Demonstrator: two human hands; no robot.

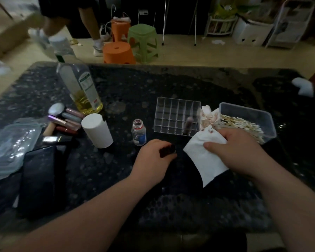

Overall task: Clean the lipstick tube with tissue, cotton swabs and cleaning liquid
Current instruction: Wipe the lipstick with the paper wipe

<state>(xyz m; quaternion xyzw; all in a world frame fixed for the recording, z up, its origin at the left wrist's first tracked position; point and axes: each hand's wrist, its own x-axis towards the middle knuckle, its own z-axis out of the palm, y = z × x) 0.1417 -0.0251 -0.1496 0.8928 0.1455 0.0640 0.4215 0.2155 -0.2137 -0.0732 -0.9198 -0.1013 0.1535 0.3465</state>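
My left hand [154, 157] grips a dark lipstick tube [168, 150] just above the dark stone table [171, 84]. To its right, my right hand [238, 151] holds a white tissue [204, 160] with small red stains near its top edge. A small clear bottle [139, 132] without a cap stands just behind my left hand. A plastic tub of cotton swabs [247, 122] sits behind my right hand, with crumpled stained tissues [207, 115] beside it.
A clear compartment organizer [176, 115] holds one lipstick [188, 125]. At the left are a white cylinder [96, 130], a tall bottle of yellow liquid [82, 88], several lipsticks [67, 120], a dark pouch [38, 177] and a plastic box [9, 146]. Stools and a person's legs are beyond the table.
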